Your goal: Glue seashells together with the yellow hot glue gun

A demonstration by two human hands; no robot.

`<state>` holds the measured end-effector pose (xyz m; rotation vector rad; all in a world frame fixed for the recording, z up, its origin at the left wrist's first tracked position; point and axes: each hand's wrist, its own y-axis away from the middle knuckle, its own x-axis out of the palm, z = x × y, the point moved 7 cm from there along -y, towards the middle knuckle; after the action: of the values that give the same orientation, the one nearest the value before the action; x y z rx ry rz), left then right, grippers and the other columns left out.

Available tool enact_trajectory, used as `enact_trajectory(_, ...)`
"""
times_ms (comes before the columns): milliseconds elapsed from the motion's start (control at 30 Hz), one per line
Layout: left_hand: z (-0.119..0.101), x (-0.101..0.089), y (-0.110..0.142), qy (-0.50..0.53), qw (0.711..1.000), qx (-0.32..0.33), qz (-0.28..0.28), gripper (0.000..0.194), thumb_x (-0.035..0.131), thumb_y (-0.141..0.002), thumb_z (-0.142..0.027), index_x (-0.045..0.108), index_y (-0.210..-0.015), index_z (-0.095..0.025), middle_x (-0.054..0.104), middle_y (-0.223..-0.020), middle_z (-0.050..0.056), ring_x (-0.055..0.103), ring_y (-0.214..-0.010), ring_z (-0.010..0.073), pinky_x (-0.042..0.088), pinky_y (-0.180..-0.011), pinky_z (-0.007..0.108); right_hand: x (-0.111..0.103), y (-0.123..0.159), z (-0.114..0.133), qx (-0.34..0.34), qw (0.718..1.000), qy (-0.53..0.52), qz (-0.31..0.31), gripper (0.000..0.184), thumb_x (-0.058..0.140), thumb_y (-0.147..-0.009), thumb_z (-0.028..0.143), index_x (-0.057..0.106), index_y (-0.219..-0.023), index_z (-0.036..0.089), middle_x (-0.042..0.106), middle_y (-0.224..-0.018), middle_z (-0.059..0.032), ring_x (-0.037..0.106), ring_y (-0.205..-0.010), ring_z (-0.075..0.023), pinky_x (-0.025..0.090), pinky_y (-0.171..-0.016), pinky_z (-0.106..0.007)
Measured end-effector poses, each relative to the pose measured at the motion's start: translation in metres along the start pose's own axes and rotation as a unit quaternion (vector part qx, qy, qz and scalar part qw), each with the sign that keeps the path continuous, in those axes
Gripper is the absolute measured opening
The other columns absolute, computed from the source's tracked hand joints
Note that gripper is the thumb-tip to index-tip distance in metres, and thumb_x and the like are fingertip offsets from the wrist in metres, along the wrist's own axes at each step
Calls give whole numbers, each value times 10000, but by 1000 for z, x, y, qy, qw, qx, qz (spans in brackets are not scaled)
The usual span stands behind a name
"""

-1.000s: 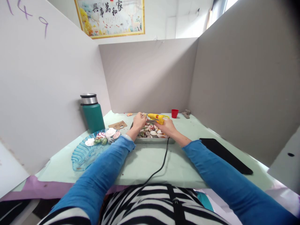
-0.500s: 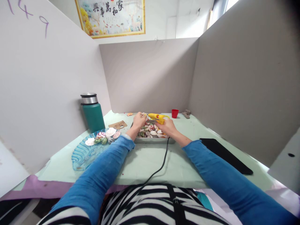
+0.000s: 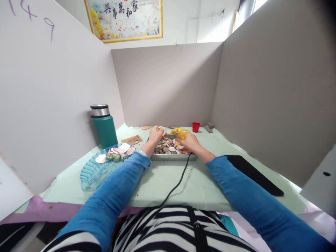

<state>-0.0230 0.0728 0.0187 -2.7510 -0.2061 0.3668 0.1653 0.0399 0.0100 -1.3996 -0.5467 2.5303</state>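
My right hand (image 3: pixel 189 141) is closed round a yellow glue gun (image 3: pixel 179 132) over a metal tray (image 3: pixel 173 157) filled with several coloured seashells (image 3: pixel 168 146). The gun's black cord (image 3: pixel 178 182) runs back from the tray toward my body. My left hand (image 3: pixel 155 135) is closed in a pinch above the tray's left side, holding something small that I cannot make out, close to the gun's tip.
A blue glass shell-shaped dish (image 3: pixel 97 169) with several shells lies at the left. A green flask (image 3: pixel 103 126) stands by the left partition, a brown card (image 3: pixel 132 140) beside it. A red cup (image 3: pixel 195 127) sits at the back, a black pad (image 3: pixel 253 173) at the right.
The glue gun has swung right and tilted, its nozzle drawn away from my left hand. My right hand shifted slightly right. My left hand has stayed in place.
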Motion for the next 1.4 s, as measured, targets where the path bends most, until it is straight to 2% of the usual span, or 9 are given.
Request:
enact_trajectory(100, 1, 0, 0, 0, 1000, -2, -3, 118, 557, -778, -239, 483, -843, -173, 691, -758, 28, 556, -453, 85, 419, -474, 208, 5, 2, -3, 10, 998, 42, 55, 421, 608, -755, 534, 680, -993, 195, 715, -921, -96, 654, -847, -244, 430, -646, -281)
enact_trajectory(200, -2, 3, 2, 6, 1000, 0, 6, 115, 561, -781, -232, 485, -846, -174, 687, -742, 15, 549, -447, 82, 422, -478, 206, 8, 3, -4, 8, 995, 67, 68, 538, 637, -710, 583, 644, -1069, 181, 697, -985, -106, 640, -861, -232, 412, -627, -269)
enact_trajectory(400, -16, 9, 13, 37, 998, -3, 44, 115, 570, -808, -222, 464, -825, -182, 681, -735, 2, 541, -456, 72, 427, -478, 195, 13, 8, 4, -49, 988, 105, 100, 515, 647, -682, 636, 678, -951, 197, 676, -999, -97, 623, -874, -235, 408, -641, -272)
enact_trajectory(533, -20, 13, 16, 65, 995, 27, 70, 170, 603, -820, -263, 457, -800, -177, 677, -729, 33, 546, -448, 79, 422, -449, 194, 4, 14, 15, -72, 984, 149, 70, 560, 639, -688, 675, 694, -993, 209, 642, -1111, -139, 569, -1051, -311, 423, -772, -340)
enact_trajectory(600, -20, 16, 15, 72, 993, 45, 87, 190, 619, -816, -281, 462, -798, -175, 679, -726, 48, 557, -449, 91, 429, -443, 202, 0, 16, 21, -82, 984, 147, 51, 479, 621, -746, 624, 700, -975, 210, 642, -1115, -137, 557, -1072, -307, 414, -810, -356)
enact_trajectory(767, -17, 23, 18, 71, 987, 61, 131, 182, 622, -812, -280, 468, -809, -185, 599, -585, -12, 549, -428, 102, 449, -450, 216, -12, 18, 35, -145, 986, 65, -43, 309, 507, -901, 457, 668, -956, 199, 679, -1004, -81, 593, -930, -201, 393, -762, -288)
enact_trajectory(900, -20, 30, 22, 70, 982, 62, 166, 195, 634, -817, -296, 477, -812, -181, 575, -577, -27, 536, -427, 86, 448, -456, 205, -17, 20, 38, -160, 983, 14, -87, 239, 476, -919, 344, 664, -884, 201, 693, -901, -49, 585, -808, -166, 356, -687, -263)
enact_trajectory(1167, -26, 34, 29, 68, 976, 54, 198, 262, 681, -772, -333, 488, -813, -160, 583, -610, -30, 531, -429, 80, 432, -439, 198, -15, 13, 27, -141, 981, -103, -89, 287, 480, -879, 343, 662, -722, 185, 661, -687, -22, 537, -653, -147, 316, -601, -254)
enact_trajectory(1400, -28, 35, 32, 63, 973, 70, 212, 217, 655, -778, -289, 483, -802, -158, 580, -602, -8, 530, -444, 94, 440, -466, 223, -10, 8, 21, -95, 982, -150, -59, 257, 504, -825, 311, 667, -671, 186, 646, -646, -2, 540, -633, -140, 324, -583, -249)
